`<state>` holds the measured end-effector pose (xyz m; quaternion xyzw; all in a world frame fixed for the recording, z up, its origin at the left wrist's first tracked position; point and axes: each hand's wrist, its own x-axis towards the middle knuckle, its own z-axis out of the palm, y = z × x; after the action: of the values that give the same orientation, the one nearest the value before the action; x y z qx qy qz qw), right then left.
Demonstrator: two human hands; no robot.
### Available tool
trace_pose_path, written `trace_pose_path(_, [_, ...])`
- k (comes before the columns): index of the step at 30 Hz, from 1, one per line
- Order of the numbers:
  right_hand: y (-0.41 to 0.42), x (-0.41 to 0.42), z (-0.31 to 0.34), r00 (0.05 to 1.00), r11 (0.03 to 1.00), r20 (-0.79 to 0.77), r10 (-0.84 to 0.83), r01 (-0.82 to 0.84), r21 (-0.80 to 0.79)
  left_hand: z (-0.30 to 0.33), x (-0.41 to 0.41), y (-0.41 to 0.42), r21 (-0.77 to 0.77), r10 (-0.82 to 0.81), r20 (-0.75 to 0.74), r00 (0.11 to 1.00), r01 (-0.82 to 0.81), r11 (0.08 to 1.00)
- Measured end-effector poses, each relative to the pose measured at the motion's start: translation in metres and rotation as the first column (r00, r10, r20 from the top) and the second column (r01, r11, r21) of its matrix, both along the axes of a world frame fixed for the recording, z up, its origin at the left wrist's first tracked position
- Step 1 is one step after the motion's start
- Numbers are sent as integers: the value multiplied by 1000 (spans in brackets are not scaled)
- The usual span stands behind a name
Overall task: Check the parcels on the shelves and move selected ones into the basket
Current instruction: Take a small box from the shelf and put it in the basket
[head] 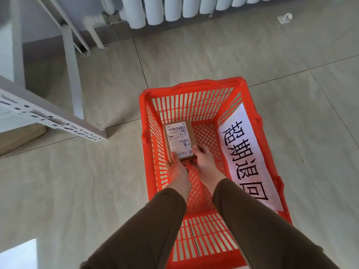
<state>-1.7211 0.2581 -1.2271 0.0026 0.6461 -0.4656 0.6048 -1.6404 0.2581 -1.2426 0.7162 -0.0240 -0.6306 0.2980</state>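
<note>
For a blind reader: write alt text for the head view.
Both hands, left and right, hold a small cardboard parcel, label up, inside an orange basket on a tiled floor. A white paper sign lines its right wall.

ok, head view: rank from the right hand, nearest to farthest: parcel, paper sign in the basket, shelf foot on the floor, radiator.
1. Parcel: gripped by the right hand, inside the orange basket.
2. Paper sign: on the basket's right wall.
3. Shelf foot: on the floor, left of the basket.
4. Radiator: at the far wall, top of view.
</note>
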Motion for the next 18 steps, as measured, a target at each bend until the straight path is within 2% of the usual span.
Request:
trace_pose_path(3, [-2,1,-3,1000,1000,-27,0,0,3,-20,0,-1,20,-27,47,999,26,999])
trace_pose_path(11, [-1,0,5,988,991,-84,129,-130,-10,14,9,-8,74,-52,62,997,47,996])
trace_pose_path(15, [12,-6,39,977,983,-106,184,-183,24,41,9,0,89,-83,46,996,78,993])
trace_pose_path(18, [24,-4,96,983,989,-110,144,-140,41,85,11,10,63,-106,41,994,103,993])
